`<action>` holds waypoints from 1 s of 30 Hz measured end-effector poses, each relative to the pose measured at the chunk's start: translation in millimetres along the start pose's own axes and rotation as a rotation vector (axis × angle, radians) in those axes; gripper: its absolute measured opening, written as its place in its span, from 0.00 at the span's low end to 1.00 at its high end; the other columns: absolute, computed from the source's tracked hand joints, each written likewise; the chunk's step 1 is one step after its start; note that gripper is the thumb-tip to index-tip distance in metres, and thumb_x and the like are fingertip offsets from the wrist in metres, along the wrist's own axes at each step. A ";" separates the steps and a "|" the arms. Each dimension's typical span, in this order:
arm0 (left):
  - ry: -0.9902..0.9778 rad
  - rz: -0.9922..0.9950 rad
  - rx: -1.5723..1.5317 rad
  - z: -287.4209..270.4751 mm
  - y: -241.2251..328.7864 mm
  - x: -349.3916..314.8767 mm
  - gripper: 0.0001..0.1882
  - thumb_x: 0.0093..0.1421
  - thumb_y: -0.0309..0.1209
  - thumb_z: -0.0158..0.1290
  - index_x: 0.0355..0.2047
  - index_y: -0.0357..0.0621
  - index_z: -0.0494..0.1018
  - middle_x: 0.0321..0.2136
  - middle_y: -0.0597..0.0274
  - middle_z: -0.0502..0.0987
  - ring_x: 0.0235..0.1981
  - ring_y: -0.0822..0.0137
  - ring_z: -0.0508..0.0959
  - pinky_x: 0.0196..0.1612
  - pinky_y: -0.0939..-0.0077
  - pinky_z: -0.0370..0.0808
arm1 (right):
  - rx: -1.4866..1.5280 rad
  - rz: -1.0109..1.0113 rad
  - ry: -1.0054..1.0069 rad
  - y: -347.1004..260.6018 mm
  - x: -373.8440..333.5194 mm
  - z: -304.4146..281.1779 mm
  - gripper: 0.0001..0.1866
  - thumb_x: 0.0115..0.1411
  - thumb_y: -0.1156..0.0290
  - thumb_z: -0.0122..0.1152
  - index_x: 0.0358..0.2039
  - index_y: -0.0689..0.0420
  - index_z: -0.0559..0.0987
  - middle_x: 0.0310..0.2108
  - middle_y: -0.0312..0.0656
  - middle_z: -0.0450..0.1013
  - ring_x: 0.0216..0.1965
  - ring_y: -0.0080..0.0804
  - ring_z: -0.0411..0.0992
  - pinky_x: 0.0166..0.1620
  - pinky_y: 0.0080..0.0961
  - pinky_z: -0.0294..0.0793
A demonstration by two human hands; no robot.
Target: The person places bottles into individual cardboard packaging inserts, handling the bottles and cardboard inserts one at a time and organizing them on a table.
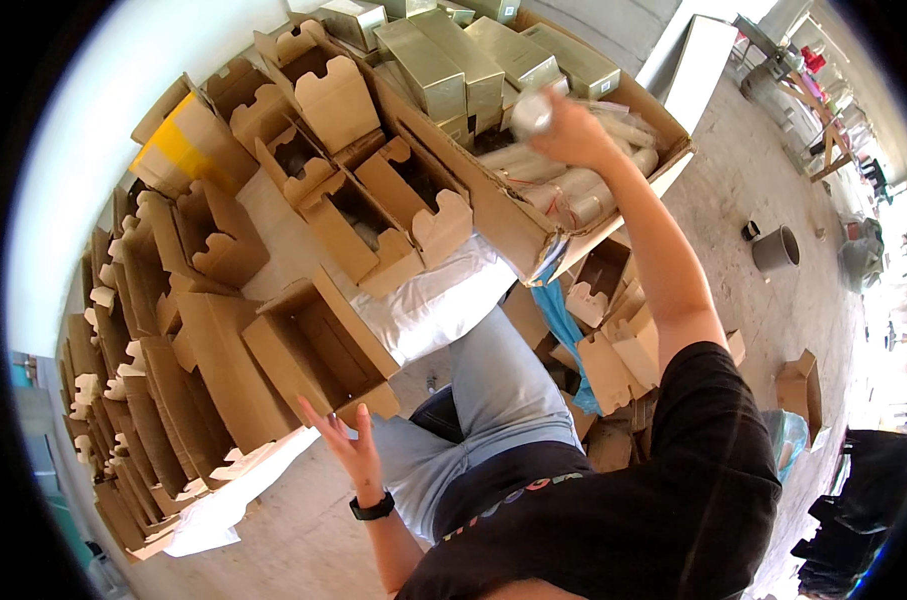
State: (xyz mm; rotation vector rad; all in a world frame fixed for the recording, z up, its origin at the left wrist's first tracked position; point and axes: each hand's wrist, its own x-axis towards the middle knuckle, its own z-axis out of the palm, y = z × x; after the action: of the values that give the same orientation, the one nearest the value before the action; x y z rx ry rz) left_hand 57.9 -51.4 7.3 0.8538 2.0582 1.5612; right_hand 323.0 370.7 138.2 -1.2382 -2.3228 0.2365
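Note:
My right hand (575, 133) reaches over a large cardboard carton (510, 218) at the upper middle. Its fingers close on a whitish cylinder (530, 116), blurred so that I cannot tell its kind. Below that hand, several clear-wrapped, pale cylinders (578, 195) lie in the carton, beside gold boxes (423, 68) packed in its far part. My left hand (351, 447) is open, fingers apart, at the near edge of a small open cardboard box (323, 335). Whether its fingertips touch the box is hard to tell. The inside of that box shows bare cardboard.
Several open small boxes (388, 215) stand left of the carton. Flattened or nested boxes (158, 400) line the far left. A white plastic sheet (428, 312) lies before the carton. Loose cardboard (623, 350) fills the space at my right. A grey bucket (775, 250) stands on the floor.

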 end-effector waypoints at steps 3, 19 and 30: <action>0.002 0.006 0.014 1.6 1.4 1.2 0.46 0.62 0.32 0.56 0.71 0.47 0.38 0.71 0.53 0.40 0.70 0.55 0.46 0.69 0.51 0.47 | 0.609 0.213 0.503 15.3 10.4 -11.6 0.33 0.46 0.56 0.71 0.45 0.66 0.71 0.34 0.53 0.78 0.38 0.47 0.78 0.43 0.39 0.76; 0.004 -0.011 0.003 0.1 0.8 2.4 0.46 0.61 0.35 0.57 0.71 0.49 0.39 0.71 0.52 0.41 0.70 0.53 0.48 0.68 0.50 0.49 | 0.347 0.280 0.079 55.4 10.8 14.1 0.40 0.40 0.50 0.76 0.43 0.69 0.72 0.41 0.52 0.76 0.44 0.41 0.74 0.48 0.32 0.72; -0.016 -0.011 -0.006 0.5 4.2 0.9 0.45 0.62 0.36 0.56 0.71 0.52 0.39 0.71 0.54 0.38 0.71 0.52 0.43 0.68 0.46 0.45 | 0.467 0.086 -0.470 26.6 0.1 -0.3 0.33 0.38 0.64 0.75 0.47 0.61 0.76 0.43 0.45 0.77 0.44 0.33 0.74 0.50 0.28 0.70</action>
State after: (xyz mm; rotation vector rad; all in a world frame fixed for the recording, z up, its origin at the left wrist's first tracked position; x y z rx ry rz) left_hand 58.5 -49.7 11.2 0.8486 2.0430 1.5495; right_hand 342.5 386.0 128.6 -1.1231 -2.3803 1.1358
